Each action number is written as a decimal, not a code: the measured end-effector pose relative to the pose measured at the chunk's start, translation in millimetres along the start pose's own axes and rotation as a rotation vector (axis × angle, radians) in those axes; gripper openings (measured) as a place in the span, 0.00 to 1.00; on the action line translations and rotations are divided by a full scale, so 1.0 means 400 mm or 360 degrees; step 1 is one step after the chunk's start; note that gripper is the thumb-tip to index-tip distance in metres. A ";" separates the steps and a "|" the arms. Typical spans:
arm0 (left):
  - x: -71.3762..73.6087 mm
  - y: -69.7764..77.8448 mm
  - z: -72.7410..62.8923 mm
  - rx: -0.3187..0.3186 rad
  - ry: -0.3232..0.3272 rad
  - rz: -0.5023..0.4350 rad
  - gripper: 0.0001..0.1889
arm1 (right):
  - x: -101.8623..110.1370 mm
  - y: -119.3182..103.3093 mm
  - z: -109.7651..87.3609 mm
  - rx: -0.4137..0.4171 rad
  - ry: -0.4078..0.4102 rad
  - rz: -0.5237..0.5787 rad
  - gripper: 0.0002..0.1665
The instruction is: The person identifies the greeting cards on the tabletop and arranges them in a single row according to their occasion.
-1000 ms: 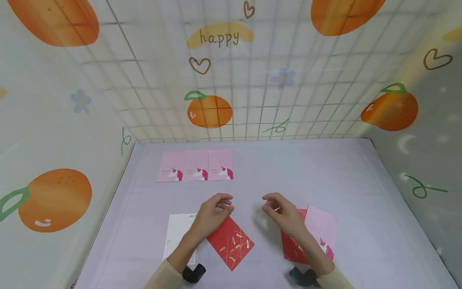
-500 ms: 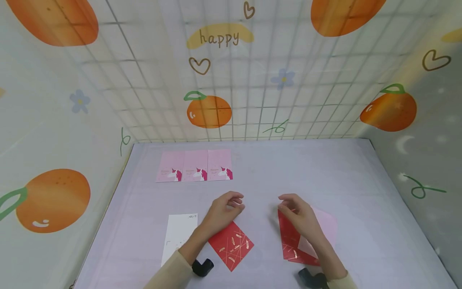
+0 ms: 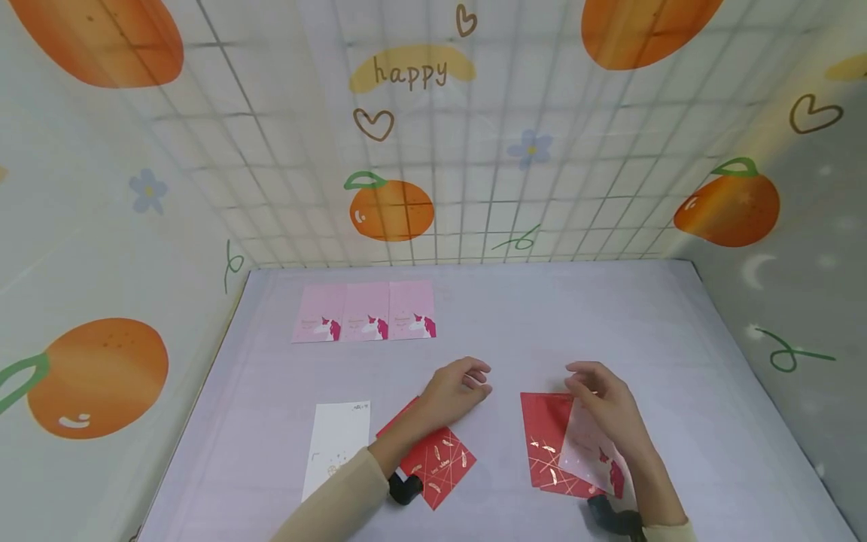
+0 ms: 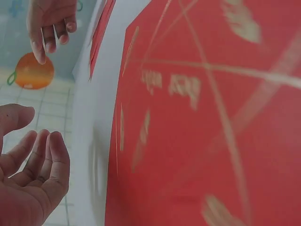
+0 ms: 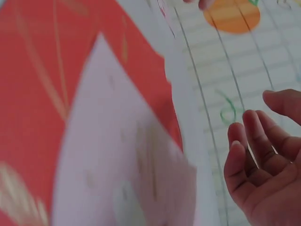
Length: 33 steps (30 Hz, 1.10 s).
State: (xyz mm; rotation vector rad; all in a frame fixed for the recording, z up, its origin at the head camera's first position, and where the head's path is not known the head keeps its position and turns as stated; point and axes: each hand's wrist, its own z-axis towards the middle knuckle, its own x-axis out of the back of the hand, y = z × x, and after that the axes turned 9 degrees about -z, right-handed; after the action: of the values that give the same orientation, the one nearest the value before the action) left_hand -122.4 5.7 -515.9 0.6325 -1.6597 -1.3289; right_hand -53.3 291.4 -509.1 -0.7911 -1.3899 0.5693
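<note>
My left hand (image 3: 455,391) hovers with loosely bent fingers just beyond a red card (image 3: 443,463) printed with gold feathers and lines. Its forearm crosses over that card, hiding part of it. Over the far end of a pink unicorn card (image 3: 589,444) is my right hand (image 3: 606,406), its fingers also relaxed and holding nothing. The pink card lies tilted across several overlapping red cards (image 3: 545,429). In the left wrist view, the palm and curved fingers (image 4: 33,165) are bare. The right wrist view likewise shows an empty right hand (image 5: 265,162) beside the pink card.
Three pink unicorn cards (image 3: 366,312) lie side by side in a row at the back left. A white card (image 3: 335,440) with small print lies left of the single red card. A grid-and-orange patterned curtain (image 3: 467,173) stands behind the pale table (image 3: 582,316).
Both hands have shifted to the right above the table. The right hand has moved off the red cards toward the pink card, uncovering more of them. The cards stay about where they were.
</note>
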 end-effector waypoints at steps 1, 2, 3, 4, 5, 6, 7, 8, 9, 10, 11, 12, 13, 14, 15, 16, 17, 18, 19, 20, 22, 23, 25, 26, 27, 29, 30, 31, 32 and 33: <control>-0.007 0.001 0.006 0.0003 -0.0015 0.0002 0.19 | 0.008 0.009 0.000 -0.0011 0.0017 -0.0001 0.22; -0.015 0.002 0.012 0.0008 -0.0030 0.0009 0.19 | 0.016 0.018 0.000 -0.0025 0.0033 0.0001 0.22; -0.022 0.003 0.019 0.0009 -0.0044 0.0013 0.19 | 0.025 0.026 -0.001 -0.0041 0.0048 0.0005 0.23; -0.030 0.003 0.025 0.0006 -0.0062 0.0006 0.19 | 0.034 0.035 -0.002 -0.0060 0.0065 0.0002 0.23; -0.039 0.003 0.032 0.0000 -0.0080 0.0006 0.19 | 0.044 0.044 -0.003 -0.0077 0.0077 0.0005 0.24; -0.048 0.003 0.040 -0.0007 -0.0097 0.0006 0.19 | 0.053 0.053 -0.004 -0.0094 0.0088 -0.0002 0.24; -0.057 0.003 0.047 -0.0011 -0.0115 0.0018 0.18 | 0.063 0.061 -0.006 -0.0116 0.0093 -0.0009 0.25; -0.066 0.003 0.053 -0.0016 -0.0133 0.0028 0.18 | 0.073 0.069 -0.008 -0.0130 0.0096 -0.0012 0.25; -0.076 0.003 0.060 -0.0027 -0.0155 0.0035 0.18 | 0.082 0.078 -0.010 -0.0146 0.0099 -0.0020 0.25; -0.085 0.003 0.066 -0.0038 -0.0174 0.0046 0.18 | 0.091 0.085 -0.012 -0.0162 0.0098 -0.0027 0.26; -0.094 0.005 0.072 -0.0049 -0.0191 0.0064 0.18 | 0.099 0.092 -0.014 -0.0181 0.0094 -0.0032 0.26; -0.103 0.007 0.077 -0.0057 -0.0208 0.0076 0.18 | 0.106 0.098 -0.016 -0.0200 0.0092 -0.0042 0.26; -0.112 0.008 0.083 -0.0064 -0.0220 0.0089 0.18 | 0.113 0.103 -0.018 -0.0221 0.0085 -0.0047 0.26; -0.119 0.012 0.088 -0.0071 -0.0231 0.0094 0.18 | 0.118 0.108 -0.020 -0.0241 0.0074 -0.0050 0.26; -0.127 0.016 0.092 -0.0073 -0.0239 0.0101 0.18 | 0.123 0.112 -0.022 -0.0268 0.0062 -0.0054 0.27; -0.134 0.020 0.097 -0.0071 -0.0242 0.0106 0.18 | 0.127 0.116 -0.023 -0.0292 0.0046 -0.0057 0.27; -0.141 0.023 0.102 -0.0069 -0.0247 0.0112 0.18 | 0.130 0.120 -0.024 -0.0316 0.0029 -0.0061 0.28; -0.148 0.026 0.107 -0.0065 -0.0252 0.0118 0.18 | 0.134 0.124 -0.025 -0.0337 0.0012 -0.0070 0.28; -0.155 0.029 0.112 -0.0062 -0.0256 0.0126 0.18 | 0.136 0.129 -0.024 -0.0358 -0.0009 -0.0076 0.28; -0.162 0.034 0.117 -0.0063 -0.0261 0.0136 0.18 | 0.137 0.134 -0.024 -0.0381 -0.0030 -0.0085 0.29; -0.177 0.041 0.130 -0.0071 -0.0269 0.0166 0.18 | 0.140 0.144 -0.023 -0.0422 -0.0064 -0.0116 0.30; -0.185 0.044 0.137 -0.0077 -0.0272 0.0197 0.18 | 0.140 0.150 -0.022 -0.0442 -0.0080 -0.0131 0.30; -0.201 0.050 0.149 -0.0080 -0.0274 0.0261 0.18 | 0.141 0.159 -0.021 -0.0473 -0.0109 -0.0154 0.33; -0.209 0.053 0.155 -0.0078 -0.0275 0.0296 0.18 | 0.141 0.164 -0.020 -0.0481 -0.0127 -0.0169 0.33; -0.218 0.054 0.160 -0.0072 -0.0274 0.0330 0.18 | 0.142 0.167 -0.019 -0.0491 -0.0146 -0.0180 0.34; -0.235 0.054 0.168 -0.0063 -0.0268 0.0409 0.19 | 0.144 0.172 -0.018 -0.0514 -0.0184 -0.0195 0.36; -0.245 0.053 0.172 -0.0067 -0.0266 0.0446 0.19 | 0.147 0.174 -0.017 -0.0522 -0.0209 -0.0210 0.36; -0.254 0.053 0.175 -0.0075 -0.0264 0.0473 0.19 | 0.151 0.176 -0.017 -0.0536 -0.0234 -0.0225 0.37; -0.263 0.053 0.177 -0.0073 -0.0262 0.0494 0.19 | 0.155 0.177 -0.018 -0.0548 -0.0259 -0.0240 0.37; -0.273 0.053 0.180 -0.0076 -0.0260 0.0514 0.20 | 0.158 0.178 -0.019 -0.0562 -0.0283 -0.0255 0.37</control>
State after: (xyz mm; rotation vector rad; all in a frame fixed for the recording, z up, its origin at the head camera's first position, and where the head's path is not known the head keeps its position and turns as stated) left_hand -130.6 136.7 -533.3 0.2183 -1.7673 -1.2043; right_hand -31.5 383.3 -523.7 -0.9148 -1.7291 0.2759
